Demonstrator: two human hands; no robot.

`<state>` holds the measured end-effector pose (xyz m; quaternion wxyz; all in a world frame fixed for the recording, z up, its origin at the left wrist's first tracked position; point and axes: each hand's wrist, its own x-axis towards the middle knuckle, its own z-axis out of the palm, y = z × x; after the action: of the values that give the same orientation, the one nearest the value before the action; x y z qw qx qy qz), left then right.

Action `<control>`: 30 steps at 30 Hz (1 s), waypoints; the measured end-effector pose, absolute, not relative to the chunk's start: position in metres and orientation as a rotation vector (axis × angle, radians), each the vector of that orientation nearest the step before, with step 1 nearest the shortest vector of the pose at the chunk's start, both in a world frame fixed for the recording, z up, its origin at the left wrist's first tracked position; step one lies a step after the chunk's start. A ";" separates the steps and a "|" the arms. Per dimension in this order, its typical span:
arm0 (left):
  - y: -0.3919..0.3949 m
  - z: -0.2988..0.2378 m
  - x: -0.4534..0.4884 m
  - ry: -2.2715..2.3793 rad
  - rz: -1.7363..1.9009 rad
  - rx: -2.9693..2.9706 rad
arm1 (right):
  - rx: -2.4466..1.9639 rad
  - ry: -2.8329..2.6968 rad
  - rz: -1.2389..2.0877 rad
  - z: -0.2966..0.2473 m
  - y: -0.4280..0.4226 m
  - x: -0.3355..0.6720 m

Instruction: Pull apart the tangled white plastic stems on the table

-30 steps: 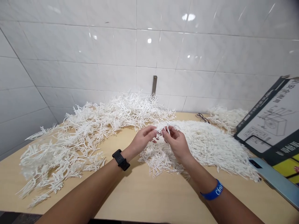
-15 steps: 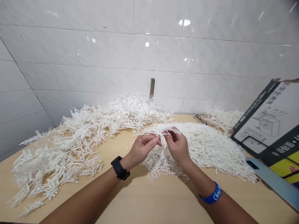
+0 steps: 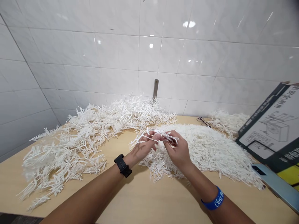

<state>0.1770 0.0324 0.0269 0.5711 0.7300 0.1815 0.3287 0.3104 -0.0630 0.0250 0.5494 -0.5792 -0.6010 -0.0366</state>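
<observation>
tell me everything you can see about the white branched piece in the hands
The white branched piece looks like thin moulded plastic: a slim stem with many fine prongs fanning sideways. It lies roughly level, raised above the table, pinched between the fingertips of the left hand and the right hand, over a pile of loose white sticks.
</observation>
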 end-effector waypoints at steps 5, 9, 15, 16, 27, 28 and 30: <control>0.027 0.028 0.179 0.168 0.579 1.683 | -1.331 -1.387 -0.120 0.019 -0.061 0.305; 0.022 0.025 0.181 0.087 0.523 1.625 | -1.374 -1.304 -0.164 0.016 -0.060 0.301; 0.021 0.027 0.181 0.251 0.767 1.607 | -1.393 -1.364 -0.157 0.019 -0.061 0.295; 0.020 0.029 0.180 0.257 0.772 1.591 | -1.385 -1.386 -0.154 0.020 -0.061 0.294; 0.028 0.030 0.181 0.243 0.647 1.479 | -1.445 -1.544 -0.016 0.020 -0.062 0.299; 0.029 0.030 0.181 0.232 0.641 1.490 | -1.446 -1.511 0.051 0.020 -0.062 0.299; 0.031 0.031 0.179 0.192 0.616 1.505 | -1.456 -1.406 0.193 0.019 -0.062 0.299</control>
<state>0.1792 0.0311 0.0314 0.6833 0.6710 0.0855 0.2749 0.2986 -0.0619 0.0192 0.5263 -0.6088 -0.5881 0.0805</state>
